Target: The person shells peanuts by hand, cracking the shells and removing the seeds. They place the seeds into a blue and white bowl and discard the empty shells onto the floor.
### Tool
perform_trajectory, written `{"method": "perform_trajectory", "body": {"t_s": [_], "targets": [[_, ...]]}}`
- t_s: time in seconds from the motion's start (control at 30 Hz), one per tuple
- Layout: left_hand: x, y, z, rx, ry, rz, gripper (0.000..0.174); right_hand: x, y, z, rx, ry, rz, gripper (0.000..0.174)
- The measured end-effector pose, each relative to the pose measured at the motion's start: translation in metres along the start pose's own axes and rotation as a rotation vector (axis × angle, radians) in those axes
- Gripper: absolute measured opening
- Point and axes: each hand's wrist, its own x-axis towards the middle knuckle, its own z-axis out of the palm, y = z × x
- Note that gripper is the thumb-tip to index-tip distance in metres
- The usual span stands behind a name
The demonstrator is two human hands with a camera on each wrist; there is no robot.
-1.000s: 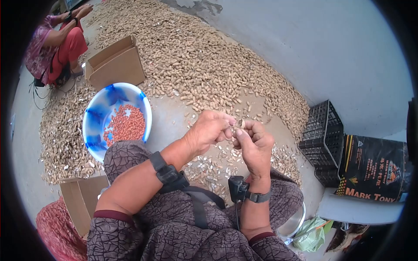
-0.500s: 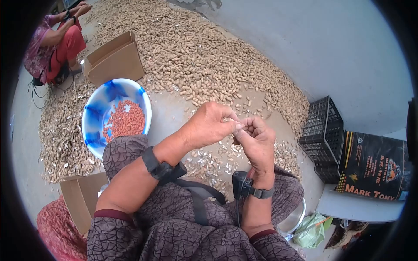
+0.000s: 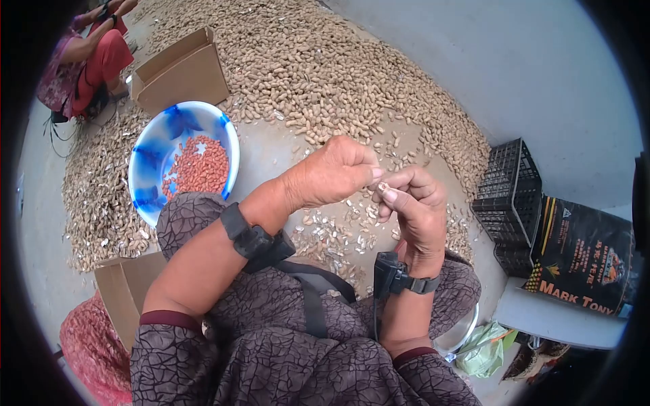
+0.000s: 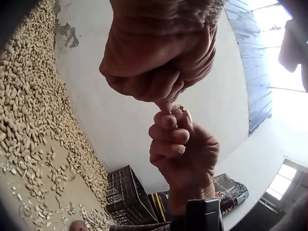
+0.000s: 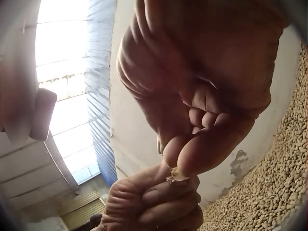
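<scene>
In the head view my right hand (image 3: 418, 203) pinches a cracked peanut (image 3: 384, 187) between thumb and forefinger, its other fingers curled. My left hand (image 3: 335, 172) meets it from the left, thumb and forefinger pinched together at the peanut's edge. The right wrist view shows a ragged bit of pale shell (image 5: 176, 176) poking out at the right thumb tip, against the left fingers. From the left wrist the fingertips of both hands come together, and the left fingers hide part of the peanut. A blue and white basin (image 3: 231, 145) with reddish shelled peanuts (image 3: 203, 166) stands beside the left knee.
Unshelled peanuts (image 3: 318, 74) spread widely over the floor ahead. Broken shells (image 3: 332, 233) lie below the hands. A cardboard box (image 3: 186, 78) stands behind the basin; black crates (image 3: 508, 196) and a black printed sack (image 3: 586, 260) are at right. Another person (image 3: 81, 61) squats at far left.
Both hands have shifted slightly right, and the left fingertips have drawn a little back from the right hand's, exposing the peanut. The head view has tilted so the basin sits higher.
</scene>
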Motion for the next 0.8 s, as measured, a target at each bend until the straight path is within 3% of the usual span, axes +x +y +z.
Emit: {"method": "perform_trajectory", "body": {"t_s": [0.07,0.17,0.27,0.37,0.43,0.67,0.73,0.8], "targets": [[-0.001,0.002,0.000,-0.117,0.031,0.013,0.021,0.003,0.002,-0.001,0.058,-0.003,-0.033,0.008],[-0.001,0.006,-0.004,-0.013,0.043,-0.070,0.021,0.006,0.006,-0.008,0.181,-0.053,-0.093,0.012],[0.002,-0.007,-0.006,0.244,0.037,-0.079,0.021,0.005,0.004,-0.010,0.203,0.056,-0.114,0.013],[0.001,0.003,-0.003,0.107,0.026,-0.136,0.023,0.005,0.007,-0.008,0.181,0.038,-0.087,0.015],[-0.005,0.017,0.001,-0.304,0.035,-0.210,0.024,0.005,0.011,-0.007,0.125,0.076,-0.117,0.015],[-0.005,0.021,0.009,-0.308,0.066,-0.277,0.026,0.006,0.007,-0.003,-0.023,0.154,-0.270,0.015],[-0.007,0.017,0.012,-0.544,0.010,-0.187,0.023,0.007,0.010,-0.003,-0.002,0.144,-0.260,0.015],[-0.005,0.012,0.012,-0.585,0.006,-0.178,0.023,0.008,0.012,-0.002,0.019,0.131,-0.249,0.015]]}}
